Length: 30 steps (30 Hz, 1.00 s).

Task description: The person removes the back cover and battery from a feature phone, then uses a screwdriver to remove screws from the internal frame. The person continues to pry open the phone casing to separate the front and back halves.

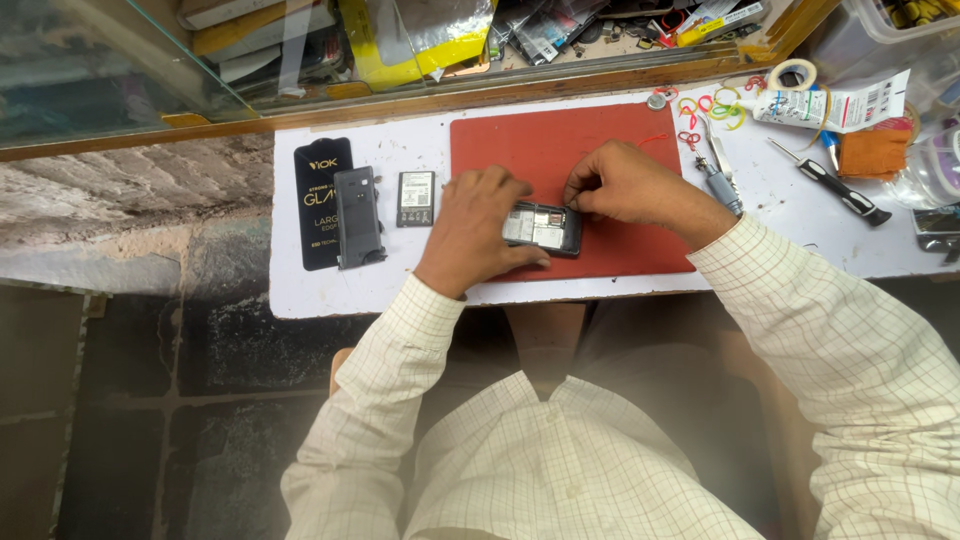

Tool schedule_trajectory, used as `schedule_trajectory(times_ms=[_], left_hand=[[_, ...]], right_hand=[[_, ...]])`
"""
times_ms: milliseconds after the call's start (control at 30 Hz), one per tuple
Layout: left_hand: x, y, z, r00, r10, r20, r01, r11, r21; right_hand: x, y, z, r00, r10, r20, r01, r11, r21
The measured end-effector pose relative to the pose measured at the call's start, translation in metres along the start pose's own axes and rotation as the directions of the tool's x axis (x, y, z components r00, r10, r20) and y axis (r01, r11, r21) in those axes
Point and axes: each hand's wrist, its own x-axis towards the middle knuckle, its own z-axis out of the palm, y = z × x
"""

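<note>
Left hand (478, 232) clamps the opened phone (543, 228) flat on the red mat (560, 150), long axis running left-right, while right hand (625, 188) pinches closed at its far right edge, directly above it.

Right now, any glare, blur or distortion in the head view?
Head view: even light, both hands and the opened phone sharp; reflections wash the glass pane top left; wide-lens bending at the counter edge; hazy smear over the lap area.
</note>
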Motion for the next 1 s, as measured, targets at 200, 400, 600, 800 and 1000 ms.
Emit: schedule_trajectory(times_ms=[200,400,600,800,1000], left_hand=[[0.012,0.002,0.009,0.978,0.097,0.185,-0.108,0.993,0.054],[0.014,0.009,0.008,0.981,0.023,-0.194,-0.047,0.992,-0.119],[0.019,0.038,0.028,0.917,-0.244,-0.316,0.078,0.886,-0.458],[0.026,0.055,0.037,0.827,-0.439,-0.351,0.191,0.807,-0.558],[0.03,0.066,0.043,0.734,-0.51,-0.448,0.309,0.839,-0.449]], right_hand=[[-0.001,0.003,-0.002,1.0,0.027,-0.005,-0.027,1.0,0.011],[-0.027,0.02,-0.019,0.895,-0.122,-0.428,0.284,0.898,0.337],[-0.029,0.02,0.029,0.811,-0.038,-0.584,0.526,0.482,0.7],[-0.02,0.001,0.08,0.653,-0.003,-0.757,0.679,0.443,0.585],[-0.037,-0.006,0.055,0.414,-0.038,-0.909,0.628,0.736,0.255]])
